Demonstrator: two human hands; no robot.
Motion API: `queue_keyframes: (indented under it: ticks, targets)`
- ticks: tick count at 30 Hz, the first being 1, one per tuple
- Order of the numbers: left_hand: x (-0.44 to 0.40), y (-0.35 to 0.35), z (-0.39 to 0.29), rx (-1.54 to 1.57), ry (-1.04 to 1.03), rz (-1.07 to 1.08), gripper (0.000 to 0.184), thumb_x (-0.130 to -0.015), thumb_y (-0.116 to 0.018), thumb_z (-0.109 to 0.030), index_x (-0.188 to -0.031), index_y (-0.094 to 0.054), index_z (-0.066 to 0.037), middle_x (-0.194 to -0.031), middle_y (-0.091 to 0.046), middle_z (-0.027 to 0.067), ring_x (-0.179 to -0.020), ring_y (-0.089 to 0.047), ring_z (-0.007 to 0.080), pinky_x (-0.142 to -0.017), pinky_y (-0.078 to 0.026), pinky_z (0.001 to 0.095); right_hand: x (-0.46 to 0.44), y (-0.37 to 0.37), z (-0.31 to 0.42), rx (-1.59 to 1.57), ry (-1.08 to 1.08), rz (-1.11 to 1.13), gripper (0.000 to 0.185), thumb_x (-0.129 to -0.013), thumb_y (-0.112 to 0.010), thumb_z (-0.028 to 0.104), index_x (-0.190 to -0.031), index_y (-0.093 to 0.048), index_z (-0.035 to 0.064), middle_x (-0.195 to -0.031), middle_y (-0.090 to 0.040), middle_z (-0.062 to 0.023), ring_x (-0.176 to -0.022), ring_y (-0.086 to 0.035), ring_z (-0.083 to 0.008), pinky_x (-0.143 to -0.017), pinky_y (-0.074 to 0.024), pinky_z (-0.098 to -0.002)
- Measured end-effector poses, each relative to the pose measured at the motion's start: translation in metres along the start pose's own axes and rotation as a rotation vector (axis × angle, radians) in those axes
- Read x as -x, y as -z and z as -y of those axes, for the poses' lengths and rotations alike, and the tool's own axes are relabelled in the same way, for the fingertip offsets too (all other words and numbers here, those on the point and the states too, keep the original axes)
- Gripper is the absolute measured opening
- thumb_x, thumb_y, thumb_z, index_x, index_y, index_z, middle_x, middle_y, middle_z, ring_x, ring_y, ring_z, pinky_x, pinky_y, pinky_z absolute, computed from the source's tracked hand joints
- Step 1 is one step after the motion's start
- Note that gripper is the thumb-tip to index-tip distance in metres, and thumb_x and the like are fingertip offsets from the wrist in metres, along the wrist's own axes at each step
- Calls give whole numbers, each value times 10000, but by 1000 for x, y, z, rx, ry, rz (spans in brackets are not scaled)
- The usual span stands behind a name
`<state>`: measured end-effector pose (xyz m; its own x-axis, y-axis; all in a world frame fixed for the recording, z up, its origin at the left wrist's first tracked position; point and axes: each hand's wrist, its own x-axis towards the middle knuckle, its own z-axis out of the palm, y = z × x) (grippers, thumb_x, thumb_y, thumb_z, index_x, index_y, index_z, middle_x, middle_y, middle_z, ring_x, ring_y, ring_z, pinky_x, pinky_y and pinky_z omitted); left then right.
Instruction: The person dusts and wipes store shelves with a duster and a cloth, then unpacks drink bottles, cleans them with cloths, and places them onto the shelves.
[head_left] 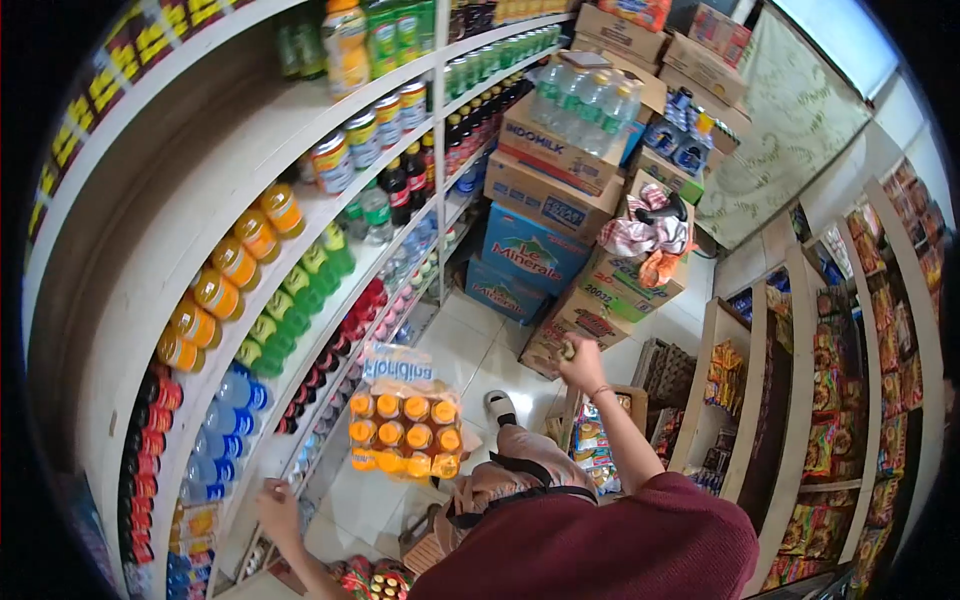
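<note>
My left hand (278,508) hangs beside the lower front of the left shelf, its fingers loosely bent with nothing seen in them. Out to the right, my right hand (580,366) is closed, and a small pale-green bit (567,351) shows at its fingers; I cannot make out what it is. Between the hands, in front of my legs, stands a pack of orange-capped juice bottles (404,436) in plastic wrap. A Floridina label (400,367) shows on its far side. Neither hand touches the pack.
Curved shelves (330,205) of bottles and cans run along the left. Stacked cartons (535,245) stand ahead, with a wrapped water-bottle pack (585,105) on top. Snack shelves (765,400) line the right. By my right leg sits an open box of sachets (593,440).
</note>
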<state>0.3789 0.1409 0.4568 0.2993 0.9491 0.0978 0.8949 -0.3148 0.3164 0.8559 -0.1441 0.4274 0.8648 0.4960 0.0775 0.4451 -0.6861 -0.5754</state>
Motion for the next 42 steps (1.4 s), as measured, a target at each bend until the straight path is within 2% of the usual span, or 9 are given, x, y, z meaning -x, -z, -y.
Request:
queue_keyframes:
  ticks: [4,8,11,19,23,32,36,40,42]
  targets:
    - [6,-29,-89,43,13,422,159,-723,-610,-202,-835,-616,-88,-771,-563,151,-797,-560,334,-678,-431,424,-65,58,-53,24,-50,-346,175,-676,-620,158,-817,-574,66,-730,-599,-188,-694,-588,-367,-607,-468,-420]
    - [-8,-77,-168,128,-335,450,220,-714,-620,-193,-884,-610,-53,-925,-544,177,-907,-527,352,-778,-425,420,-137,141,-87,96,-122,-576,220,-686,-613,120,-904,-600,96,-806,-614,-129,-721,-596,-338,-619,-475,-406]
    - [-25,-91,-284,212,-514,457,278,-718,-622,-191,-941,-597,-27,-977,-530,190,-952,-503,361,-827,-410,420,-197,191,-125,360,121,-576,282,-679,-596,92,-957,-615,131,-915,-590,-89,-762,-596,-322,-643,-482,-402]
    - [-14,-169,-590,423,-1190,525,548,-752,-621,-194,-1258,-413,-160,-1250,-366,216,-1125,-409,393,-929,-375,454,-315,220,-192,651,130,131,444,-611,-596,81,-1042,-618,185,-1063,-559,-36,-869,-593,-281,-710,-497,-407]
    - [16,-202,-698,518,-1391,394,582,-805,-560,-200,-1338,-330,-242,-1313,-292,181,-1185,-338,374,-979,-317,457,-322,216,-195,689,308,135,355,-655,-593,74,-980,-641,207,-934,-587,-73,-802,-622,-269,-663,-517,-388]
    - [48,-252,-756,380,-1420,380,608,-746,-599,-408,-1303,-376,-312,-1334,-266,165,-1212,-265,376,-935,-236,575,-353,216,-208,771,324,345,323,-600,-634,156,-922,-626,125,-827,-631,-107,-773,-629,-275,-628,-517,-385]
    - [30,-273,-769,650,-1262,357,489,-789,-574,-301,-1242,-440,-174,-1167,-471,159,-1096,-419,333,-882,-342,457,-357,217,-218,711,404,333,321,-597,-634,160,-913,-621,105,-822,-632,-104,-766,-629,-273,-631,-513,-382]
    - [14,-278,-776,891,-1133,677,368,-751,-639,-175,-1084,-572,-35,-1004,-620,120,-913,-580,258,-827,-438,358,-362,215,-219,722,328,419,562,-609,-636,170,-1161,-546,232,-995,-586,-71,-830,-610,-279,-695,-506,-383]
    - [3,-260,-770,954,-971,925,360,-725,-674,-148,-1050,-598,-15,-960,-640,105,-862,-594,189,-792,-458,313,-358,219,-213,653,345,373,495,-618,-638,170,-1105,-572,224,-974,-593,-74,-836,-612,-279,-707,-506,-386]
